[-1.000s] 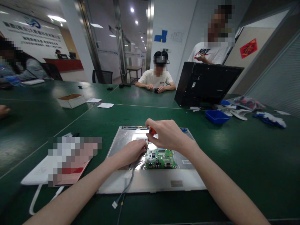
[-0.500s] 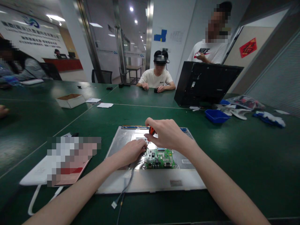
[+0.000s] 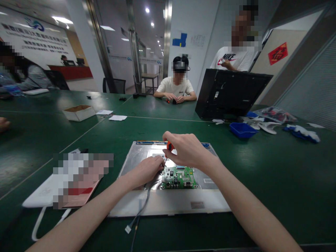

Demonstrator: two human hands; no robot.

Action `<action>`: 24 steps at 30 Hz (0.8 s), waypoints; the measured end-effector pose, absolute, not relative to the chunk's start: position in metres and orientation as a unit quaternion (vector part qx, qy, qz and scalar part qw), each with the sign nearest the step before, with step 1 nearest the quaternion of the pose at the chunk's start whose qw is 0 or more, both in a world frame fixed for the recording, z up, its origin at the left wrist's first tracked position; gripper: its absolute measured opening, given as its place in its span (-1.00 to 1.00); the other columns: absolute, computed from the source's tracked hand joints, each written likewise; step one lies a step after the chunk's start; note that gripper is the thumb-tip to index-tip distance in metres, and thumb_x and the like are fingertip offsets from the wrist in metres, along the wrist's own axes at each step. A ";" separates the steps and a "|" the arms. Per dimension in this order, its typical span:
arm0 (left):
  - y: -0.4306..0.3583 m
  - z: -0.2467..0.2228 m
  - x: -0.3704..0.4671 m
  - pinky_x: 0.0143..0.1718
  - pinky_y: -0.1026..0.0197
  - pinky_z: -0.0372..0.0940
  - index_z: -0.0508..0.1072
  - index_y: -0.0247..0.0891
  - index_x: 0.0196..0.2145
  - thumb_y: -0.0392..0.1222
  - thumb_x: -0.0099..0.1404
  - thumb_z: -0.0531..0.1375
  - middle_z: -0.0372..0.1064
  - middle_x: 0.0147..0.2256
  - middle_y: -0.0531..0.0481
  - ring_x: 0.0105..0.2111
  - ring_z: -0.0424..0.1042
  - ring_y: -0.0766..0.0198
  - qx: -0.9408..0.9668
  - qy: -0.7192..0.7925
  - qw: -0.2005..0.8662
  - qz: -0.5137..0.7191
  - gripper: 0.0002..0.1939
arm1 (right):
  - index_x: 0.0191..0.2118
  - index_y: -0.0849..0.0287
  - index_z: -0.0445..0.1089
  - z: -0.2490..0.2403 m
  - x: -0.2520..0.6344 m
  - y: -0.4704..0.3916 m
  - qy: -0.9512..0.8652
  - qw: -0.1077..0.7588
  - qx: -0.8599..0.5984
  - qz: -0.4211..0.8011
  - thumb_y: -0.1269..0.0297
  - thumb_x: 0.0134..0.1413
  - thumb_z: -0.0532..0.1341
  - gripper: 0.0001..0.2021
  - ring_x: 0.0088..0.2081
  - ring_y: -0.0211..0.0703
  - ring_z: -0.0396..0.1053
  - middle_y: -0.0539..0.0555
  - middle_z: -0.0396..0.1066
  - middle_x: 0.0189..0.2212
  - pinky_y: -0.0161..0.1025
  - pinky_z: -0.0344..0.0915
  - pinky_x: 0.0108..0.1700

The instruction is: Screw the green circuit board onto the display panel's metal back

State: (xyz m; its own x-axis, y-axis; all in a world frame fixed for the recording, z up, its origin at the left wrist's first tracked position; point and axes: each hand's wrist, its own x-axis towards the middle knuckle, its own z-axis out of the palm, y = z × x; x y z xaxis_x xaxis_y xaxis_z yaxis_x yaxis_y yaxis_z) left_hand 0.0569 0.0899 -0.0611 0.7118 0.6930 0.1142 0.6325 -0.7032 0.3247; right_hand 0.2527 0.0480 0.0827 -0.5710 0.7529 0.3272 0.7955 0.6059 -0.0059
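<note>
My right hand [image 3: 187,148] is closed around the red-and-black handle of a screwdriver [image 3: 170,145]. Its thin shaft slants down to the upper left corner of a green circuit board [image 3: 178,177]. That board lies on the metal back of a flat display panel [image 3: 170,203]. At the same corner, my left hand [image 3: 149,169] has its fingers pinched together beside the screwdriver tip; whatever they hold is hidden. Grey cables [image 3: 147,201] run from under the left hand over the panel's front edge, ending in a white plug [image 3: 128,229].
To the left lie a blurred white device [image 3: 39,192] with a white cable and a pink item [image 3: 78,199]. A white box [image 3: 80,113], a blue tray [image 3: 243,130], gloves [image 3: 301,133] and a black monitor casing [image 3: 231,94] are farther off. Two people [image 3: 175,87] [image 3: 233,56] are across the table.
The screwdriver handle has turned slightly in my right hand, showing more red. My left hand stays in place. Across the table, the seated person's hands have come closer together.
</note>
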 end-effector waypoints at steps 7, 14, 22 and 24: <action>0.090 -0.061 0.058 -0.13 0.09 0.27 0.36 -0.24 -0.10 -0.26 0.43 0.07 0.44 -0.13 -0.12 -0.15 0.43 0.07 0.913 0.369 0.131 0.110 -0.87 | -0.11 0.15 0.26 0.085 0.252 0.047 -0.884 0.140 -0.441 -0.063 0.29 0.13 0.13 -0.81 -0.45 -0.22 0.36 0.02 0.53 -0.35 -0.28 -0.15 -0.47; 0.091 -0.062 0.058 -0.15 0.09 0.28 0.36 -0.25 -0.12 -0.27 0.43 0.06 0.44 -0.16 -0.13 -0.16 0.44 0.06 0.914 0.375 0.118 0.098 -0.88 | -0.12 0.13 0.26 0.084 0.252 0.047 -0.882 0.139 -0.444 -0.073 0.20 0.17 0.13 -0.81 -0.45 -0.22 0.35 0.02 0.52 -0.37 -0.27 -0.16 -0.47; 0.090 -0.060 0.057 -0.12 0.10 0.27 0.35 -0.25 -0.10 -0.26 0.44 0.03 0.44 -0.14 -0.14 -0.14 0.43 0.08 0.915 0.370 0.125 0.103 -0.86 | -0.13 0.16 0.26 0.086 0.253 0.046 -0.889 0.147 -0.431 -0.048 0.32 0.08 0.13 -0.79 -0.45 -0.26 0.30 0.04 0.51 -0.34 -0.27 -0.13 -0.46; 0.089 -0.058 0.058 -0.14 0.11 0.27 0.35 -0.25 -0.11 -0.26 0.44 0.03 0.44 -0.16 -0.14 -0.15 0.43 0.08 0.915 0.371 0.123 0.103 -0.87 | -0.14 0.15 0.26 0.086 0.253 0.046 -0.889 0.148 -0.430 -0.051 0.27 0.11 0.13 -0.81 -0.46 -0.26 0.29 0.04 0.51 -0.35 -0.26 -0.14 -0.45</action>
